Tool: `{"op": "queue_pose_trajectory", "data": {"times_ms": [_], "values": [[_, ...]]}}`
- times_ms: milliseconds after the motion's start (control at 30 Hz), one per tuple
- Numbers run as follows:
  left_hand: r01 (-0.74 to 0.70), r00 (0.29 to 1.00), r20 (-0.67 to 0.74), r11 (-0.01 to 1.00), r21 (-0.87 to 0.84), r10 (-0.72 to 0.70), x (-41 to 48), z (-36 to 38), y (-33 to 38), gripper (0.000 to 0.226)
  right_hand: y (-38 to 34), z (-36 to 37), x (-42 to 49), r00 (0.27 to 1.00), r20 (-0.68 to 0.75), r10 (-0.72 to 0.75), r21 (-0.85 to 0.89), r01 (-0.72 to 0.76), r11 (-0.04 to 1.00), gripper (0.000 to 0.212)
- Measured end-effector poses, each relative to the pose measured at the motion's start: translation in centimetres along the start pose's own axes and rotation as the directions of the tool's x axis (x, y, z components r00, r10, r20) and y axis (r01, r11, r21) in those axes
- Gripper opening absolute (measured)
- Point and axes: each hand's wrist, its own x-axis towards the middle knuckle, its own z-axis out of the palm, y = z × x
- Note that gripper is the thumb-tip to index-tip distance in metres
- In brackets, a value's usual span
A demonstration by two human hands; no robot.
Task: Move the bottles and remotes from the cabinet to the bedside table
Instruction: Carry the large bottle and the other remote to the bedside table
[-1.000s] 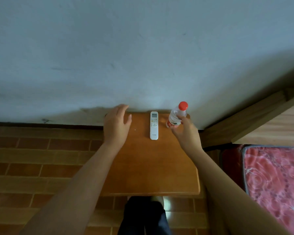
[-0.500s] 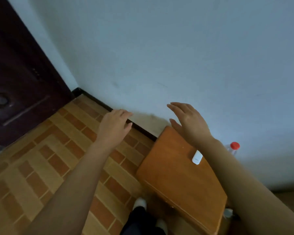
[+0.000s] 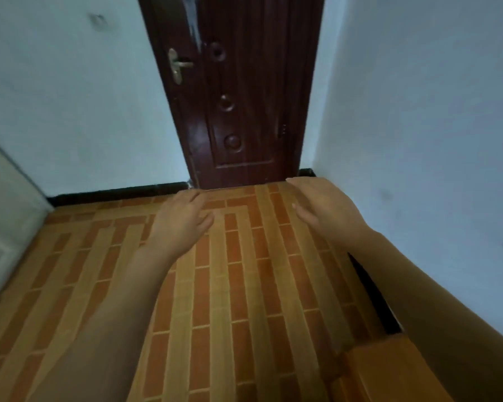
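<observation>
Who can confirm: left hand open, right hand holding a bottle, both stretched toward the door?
Wrong on one count. The right hand holds nothing: its fingers are straight and open, like those of the left hand. The head view shows this. Both hands do stretch toward the door.

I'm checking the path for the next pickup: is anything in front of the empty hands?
Nothing visible: left hand and right hand hover open over tiled floor up to the door. No bottle or remote is in view.
</observation>
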Motion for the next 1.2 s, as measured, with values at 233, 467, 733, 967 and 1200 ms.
{"op": "queue_pose_trajectory", "data": {"times_ms": [233, 467, 733, 967, 1200], "values": [[0.266, 0.962, -0.082, 0.959, 0.095, -0.259, -5.5, -4.6, -12.3, 0.049, -11.2, 5.9, 10.0, 0.93, 0.071, -0.361, 0.048, 0.358, 0.932, 0.048], [0.518, 0.855, -0.135, 0.837, 0.175, -0.501, -12.8, -8.2, -19.4, 0.052, -21.6, 12.5, 15.4, 0.724, 0.108, -0.681, 0.126, 0.67, 0.732, 0.048], [0.804, 0.594, -0.268, 0.54, 0.25, -0.759, -19.8, -12.6, -22.4, 0.053, -33.2, 17.7, 20.7, 0.346, -0.015, -0.938, 0.151, 0.928, 0.34, 0.047], [0.911, 0.387, -0.307, 0.309, 0.273, -0.869, -22.3, -13.7, -21.9, 0.054, -40.1, 20.1, 23.0, 0.059, -0.137, -0.989, 0.151, 0.988, 0.038, 0.044], [0.957, 0.237, -0.401, 0.141, 0.254, -0.885, -22.3, -13.5, -22.4, 0.053, -43.3, 21.6, 24.3, -0.092, -0.172, -0.981, 0.162, 0.979, -0.12, 0.047]]}}
